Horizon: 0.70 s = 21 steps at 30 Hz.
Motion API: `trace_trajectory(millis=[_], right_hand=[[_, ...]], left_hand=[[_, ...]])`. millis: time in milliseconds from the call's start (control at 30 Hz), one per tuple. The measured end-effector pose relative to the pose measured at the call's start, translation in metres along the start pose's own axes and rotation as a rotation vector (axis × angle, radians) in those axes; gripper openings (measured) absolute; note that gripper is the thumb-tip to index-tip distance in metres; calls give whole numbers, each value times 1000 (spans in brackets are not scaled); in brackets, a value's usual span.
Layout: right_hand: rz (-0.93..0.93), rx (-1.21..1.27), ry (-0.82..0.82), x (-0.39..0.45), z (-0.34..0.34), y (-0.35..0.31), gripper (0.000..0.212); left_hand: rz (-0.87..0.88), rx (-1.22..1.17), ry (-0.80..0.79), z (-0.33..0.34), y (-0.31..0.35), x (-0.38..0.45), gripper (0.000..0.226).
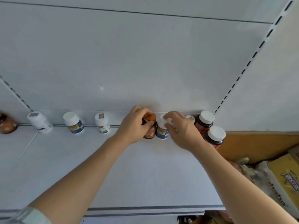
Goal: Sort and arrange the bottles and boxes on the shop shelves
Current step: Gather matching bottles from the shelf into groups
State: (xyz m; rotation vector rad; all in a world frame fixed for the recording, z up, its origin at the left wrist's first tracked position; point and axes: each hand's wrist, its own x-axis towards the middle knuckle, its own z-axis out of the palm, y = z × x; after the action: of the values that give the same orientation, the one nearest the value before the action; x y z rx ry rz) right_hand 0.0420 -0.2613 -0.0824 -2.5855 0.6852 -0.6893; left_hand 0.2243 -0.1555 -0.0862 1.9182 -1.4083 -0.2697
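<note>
A person's left hand [135, 125] grasps a brown bottle [149, 129] by its orange-brown cap, fingers curled over the top, while the right hand [182, 130] pinches the white cap of a white bottle with a blue label [161, 130] standing just beside it, both at the back of a white shop shelf [113, 167]. The label print on either is too small to read. To the right, two red bottles with white caps [208, 128] stand close together at the shelf's end, their contents dark red. Leftward along the back wall stand a white bottle with an orange sticker on its lid [102, 122], another blue-labelled white bottle [73, 122], a plain white bottle [39, 121] and a brown jar [7, 124]. Past the shelf's right edge lies a yellow carton [286, 180] with blurred lettering
</note>
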Motion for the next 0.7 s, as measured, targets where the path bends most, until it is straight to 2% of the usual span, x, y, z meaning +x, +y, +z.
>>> trace_trajectory(millis=[267, 700], right_hand=[[-13, 155, 2, 4, 7, -64, 24], [-9, 194, -56, -7, 96, -211, 23]], left_hand=[[-105, -199, 36, -61, -10, -41, 27], [-209, -209, 75, -171, -95, -157, 26]])
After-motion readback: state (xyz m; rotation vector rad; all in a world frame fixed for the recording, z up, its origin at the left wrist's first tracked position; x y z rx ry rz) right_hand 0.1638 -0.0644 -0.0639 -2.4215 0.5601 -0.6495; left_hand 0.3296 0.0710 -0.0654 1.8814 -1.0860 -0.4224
